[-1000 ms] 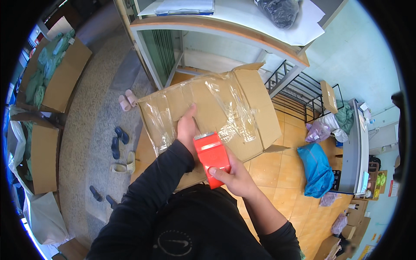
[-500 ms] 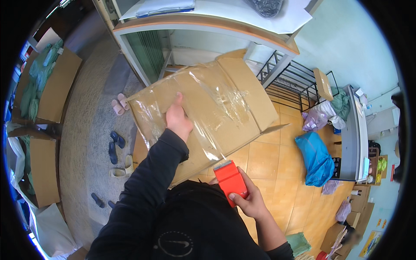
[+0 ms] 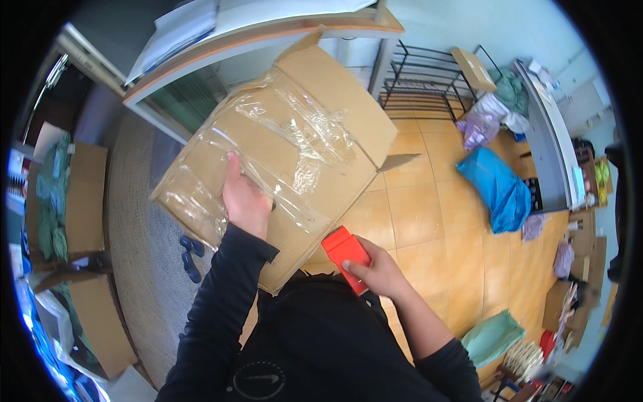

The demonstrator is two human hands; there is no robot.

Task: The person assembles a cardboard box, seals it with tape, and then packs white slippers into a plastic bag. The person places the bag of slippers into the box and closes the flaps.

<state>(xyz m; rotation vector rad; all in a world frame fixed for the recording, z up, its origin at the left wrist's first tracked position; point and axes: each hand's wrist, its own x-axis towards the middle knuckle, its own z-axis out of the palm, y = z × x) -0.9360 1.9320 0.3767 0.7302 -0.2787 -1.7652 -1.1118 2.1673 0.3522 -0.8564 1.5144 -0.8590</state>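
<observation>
A large brown cardboard box (image 3: 281, 171) is tilted in front of me, with strips of clear tape (image 3: 268, 117) across its upper face. My left hand (image 3: 246, 199) grips the box at a dark slot, thumb flat on the cardboard and the other fingers mostly hidden. A red tape dispenser (image 3: 347, 258) is held in my right hand (image 3: 380, 269), thumb across its side. Its front end lies just off the box's near right edge. One flap (image 3: 400, 161) sticks out from the box's right corner.
Behind the box stands a table (image 3: 248, 41) with papers. A black metal rack (image 3: 425, 80) is at the back right, and a blue bag (image 3: 495, 191) sits on the tiled floor. Dark slippers (image 3: 191, 258) lie at left, near open cartons (image 3: 87, 194).
The box has turned and shifted left with my left hand on it. The tape strip that ran to the dispenser now ends on the box, and the dispenser is apart from it.
</observation>
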